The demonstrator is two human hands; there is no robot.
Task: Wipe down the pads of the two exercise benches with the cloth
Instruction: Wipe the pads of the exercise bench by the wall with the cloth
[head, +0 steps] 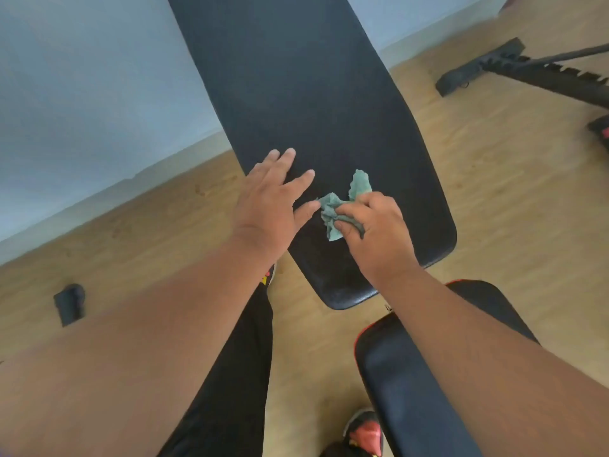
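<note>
A long black back pad (306, 94) of an exercise bench runs up the middle of the head view. My right hand (375, 232) grips a crumpled green cloth (336, 209) against the pad's lower part. My left hand (270, 199) lies flat on the pad with straight fingers, just left of the cloth. A black seat pad with red trim (405, 384) sits at the lower right, partly hidden by my right forearm.
The floor is light wood, with a pale wall at the upper left. A second bench's black frame (514, 67) lies on the floor at the upper right. A small black object (69, 303) sits on the floor at the left. My leg and a red shoe (362, 433) are below.
</note>
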